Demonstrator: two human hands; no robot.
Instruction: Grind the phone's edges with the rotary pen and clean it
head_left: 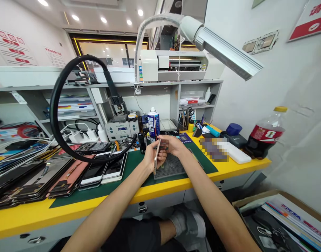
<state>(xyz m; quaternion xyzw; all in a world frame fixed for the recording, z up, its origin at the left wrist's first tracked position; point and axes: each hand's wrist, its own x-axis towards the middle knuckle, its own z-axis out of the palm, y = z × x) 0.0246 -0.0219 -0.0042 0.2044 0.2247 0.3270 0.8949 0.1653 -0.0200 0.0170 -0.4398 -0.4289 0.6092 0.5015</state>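
My left hand (150, 158) is closed around a slim phone (157, 156) with a pale gold edge, tilted up on its side so that its narrow edge faces me. My right hand (173, 145) is at the phone's upper end, fingers curled and pressed together. Whether a small thing sits between those fingertips is too small to tell. Beneath both hands lies a grey perforated mat (173, 165) on a green work mat (139, 180). Just behind the hands stands a blue and white spray can (153, 122), with a small black torch-like cylinder (142, 142) beside it.
Stacked phone screens (42, 178) and white-fronted phones (115, 166) cover the left bench. A black hose (54, 105) loops above them from a grey soldering station (121, 129). A lamp (226, 50) overhangs the right. A cola bottle (265, 134) stands near the right edge.
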